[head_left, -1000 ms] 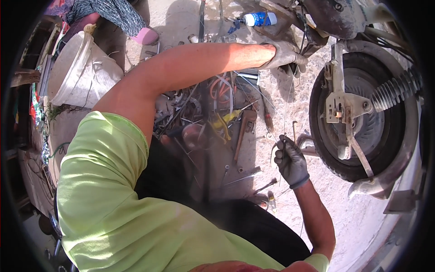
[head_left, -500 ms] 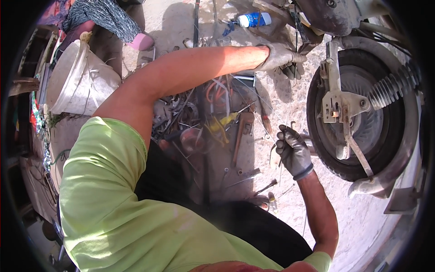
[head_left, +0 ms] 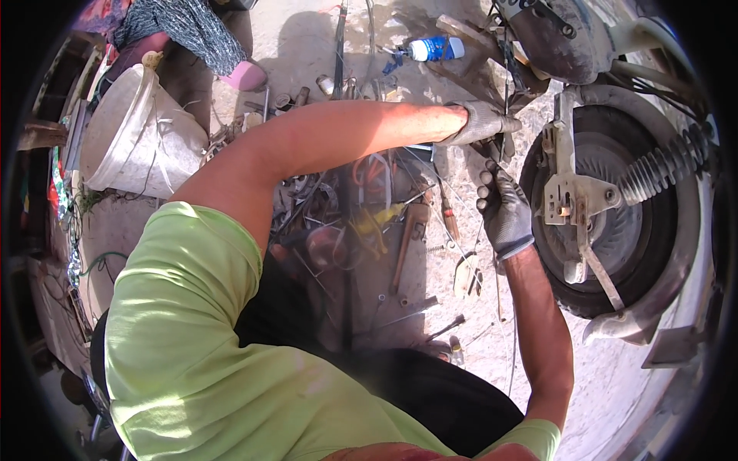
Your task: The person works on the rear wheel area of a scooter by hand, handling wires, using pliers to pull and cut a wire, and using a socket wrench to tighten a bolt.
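Observation:
My left hand (head_left: pixel 478 124), in a grey work glove, reaches across from the left and is closed around a thin dark cable (head_left: pixel 506 73) that comes down from the machine above. Just below it, my right hand (head_left: pixel 506 209), also gloved, has its fingers curled at a thin wire (head_left: pixel 499 288) that trails down beneath the wrist. The two hands are close together, and the fingertips hide where cable and wire meet. Right of both hands lies a wheel (head_left: pixel 638 192) with a black tyre and a metal bracket (head_left: pixel 573 192).
A coil spring shock absorber (head_left: pixel 665 165) joins the wheel's bracket. Left of the hands, loose tools are strewn, among them a rusty pipe wrench (head_left: pixel 411 238) and a screwdriver (head_left: pixel 449 219). A blue and white bottle (head_left: pixel 436 49) lies beyond; a white bucket (head_left: pixel 138 138) tilts at far left.
My right hand has moved up along the wire, from well below my left hand to just beneath it. My left hand has shifted slightly nearer and keeps its hold on the cable.

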